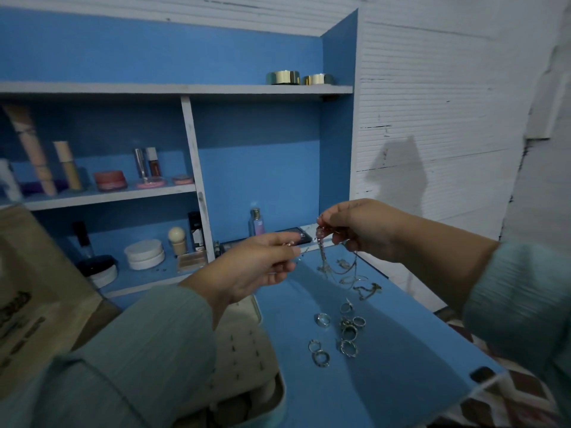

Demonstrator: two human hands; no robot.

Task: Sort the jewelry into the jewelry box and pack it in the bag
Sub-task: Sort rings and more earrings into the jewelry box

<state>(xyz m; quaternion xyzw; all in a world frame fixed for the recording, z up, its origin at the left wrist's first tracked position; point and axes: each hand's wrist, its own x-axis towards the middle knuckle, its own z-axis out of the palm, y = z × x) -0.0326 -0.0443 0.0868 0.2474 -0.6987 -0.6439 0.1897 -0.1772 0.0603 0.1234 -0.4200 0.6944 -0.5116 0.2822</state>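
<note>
Left hand [256, 267]: fingers pinched on a small pale-metal piece, too small to identify, raised above the bench [401, 359].
Right hand [355, 230]: fingers clamped on a chain [321, 248] that hangs below it toward the tangle of chains [349, 278] on the bench.
Link between hands: possibly the same strand; cannot tell.
Rings [343, 332]: loose cluster on the bench, below and nearer than the right hand.
Jewelry box [247, 350]: open, pale lining with small dark studs, under the left forearm and just beside the rings.
Bag [37, 304]: probably the brown paper one, well left of the left hand.
Snag risk: lifting the right hand further likely drags the tangle, knotting strands or sweeping pieces along.
Drop risk: pinched piece is tiny; a slip would send it to the bench or into the box unsorted.
Sleeve risk: left sleeve [139, 350] lies over the box and could catch the studs.
Edge: bench rim close beyond the rings on the right-hand side, patterned floor [509, 393] below; rolling rings could go over.
Open room: bare bench between the hands and ahead of the rings.
</note>
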